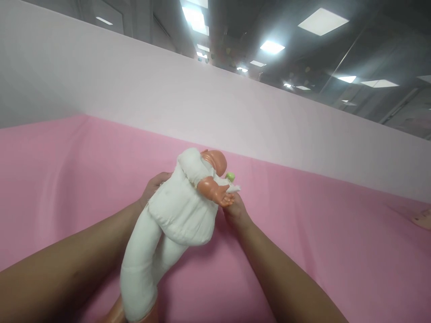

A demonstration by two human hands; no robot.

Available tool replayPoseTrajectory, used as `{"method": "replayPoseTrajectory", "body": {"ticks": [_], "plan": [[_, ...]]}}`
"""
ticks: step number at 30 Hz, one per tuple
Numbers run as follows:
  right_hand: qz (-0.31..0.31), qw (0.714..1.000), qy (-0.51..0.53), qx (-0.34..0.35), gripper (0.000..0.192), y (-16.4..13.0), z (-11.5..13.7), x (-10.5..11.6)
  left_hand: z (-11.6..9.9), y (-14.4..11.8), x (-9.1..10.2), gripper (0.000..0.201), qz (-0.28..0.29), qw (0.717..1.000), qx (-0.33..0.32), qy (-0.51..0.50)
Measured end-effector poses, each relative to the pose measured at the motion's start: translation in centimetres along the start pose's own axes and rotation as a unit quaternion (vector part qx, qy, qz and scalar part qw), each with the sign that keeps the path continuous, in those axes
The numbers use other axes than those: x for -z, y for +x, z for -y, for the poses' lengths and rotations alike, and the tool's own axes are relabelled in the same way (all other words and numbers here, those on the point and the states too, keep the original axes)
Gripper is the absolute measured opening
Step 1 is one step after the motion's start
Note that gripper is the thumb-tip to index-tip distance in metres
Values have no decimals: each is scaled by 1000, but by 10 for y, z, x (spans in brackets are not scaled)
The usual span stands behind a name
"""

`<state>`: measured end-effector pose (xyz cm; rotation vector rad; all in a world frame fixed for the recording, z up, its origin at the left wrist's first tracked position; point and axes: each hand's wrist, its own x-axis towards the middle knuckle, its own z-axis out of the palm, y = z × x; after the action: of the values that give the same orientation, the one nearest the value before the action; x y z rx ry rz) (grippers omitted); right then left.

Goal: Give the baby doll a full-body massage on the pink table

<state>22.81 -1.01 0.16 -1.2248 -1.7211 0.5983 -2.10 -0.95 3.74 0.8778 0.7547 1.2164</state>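
Observation:
A baby doll (183, 202) in white clothes leans across the middle of the view, its head bent away to the upper right and its legs towards me. My left hand (157, 184) holds it from the far left side, with most of the fingers hidden behind the body. On the other side, my right hand (237, 213) closes at the doll's front, by its outstretched hand (224, 197) and a white frilled edge. These partly cover my right fingers. Just above them shows a small green round piece (230, 176); I cannot tell what it belongs to.
Pink cloth (286, 251) covers the surface under the doll. Behind it runs a white partition (151, 89), with dark glass above that reflects ceiling lights. At the right edge lies a skin-coloured thing (422, 219), cut off by the frame.

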Motion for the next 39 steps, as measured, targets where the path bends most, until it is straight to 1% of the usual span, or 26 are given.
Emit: {"method": "replayPoseTrajectory", "body": {"ticks": [2, 4, 7, 9, 10, 12, 14, 16, 18, 22, 24, 26, 28, 30, 32, 34, 36, 37, 39], "plan": [[14, 999, 43, -1, 28, -2, 0, 1, -3, -2, -5, 21, -7, 1000, 1, -13], [25, 993, 113, -9, 35, -4, 1, 0, -2, -2, -5, 23, -6, 1000, 17, -19], [17, 975, 220, -23, 42, -5, 3, -1, 0, 0, -2, 21, 18, 999, 47, -12], [10, 968, 248, -32, 43, -3, 5, 1, 1, 0, -1, 18, 40, 997, 61, -1], [18, 967, 250, -38, 43, -3, 6, 2, 2, 0, -1, 20, 51, 996, 68, 6], [44, 974, 218, -53, 45, -1, 9, 6, 1, -1, -3, 26, 72, 994, 78, 12], [69, 984, 148, -70, 50, -2, 11, 10, 0, -2, -8, 30, 95, 992, 81, -1], [84, 990, 75, -80, 56, -4, 12, 14, -1, -3, -12, 30, 120, 989, 79, -20], [97, 993, 20, -70, 61, -6, 14, 19, -1, -3, -15, 28, 137, 987, 77, -34], [134, 987, -82, -37, 69, -7, 18, 26, 5, 1, -10, 28, 132, 983, 110, -72], [149, 980, -125, -30, 71, -6, 20, 27, 10, 2, -7, 32, 121, 980, 132, -84], [148, 975, -165, -29, 71, -4, 19, 27, 14, 4, -5, 36, 121, 977, 149, -90], [139, 969, -200, -35, 64, -3, 16, 24, 19, 6, -4, 39, 141, 972, 163, -87], [126, 967, -216, -51, 47, -3, 11, 18, 24, 10, -3, 42, 150, 975, 151, -63], [104, 967, -227, -58, 24, -2, 5, 10, 31, 15, -2, 49, 121, 986, 113, -18], [70, 971, -224, -42, 10, -1, 0, 1, 38, 21, 0, 60, 66, 994, 84, 35], [39, 978, -202, -14, 7, 0, -2, -7, 42, 24, 2, 67, 24, 993, 78, 90], [32, 981, -192, -3, 6, 0, -2, -9, 42, 25, 2, 70, 15, 991, 68, 117], [25, 980, -198, 5, 5, -1, 0, -11, 41, 25, 3, 71, 18, 984, 26, 175]]}}
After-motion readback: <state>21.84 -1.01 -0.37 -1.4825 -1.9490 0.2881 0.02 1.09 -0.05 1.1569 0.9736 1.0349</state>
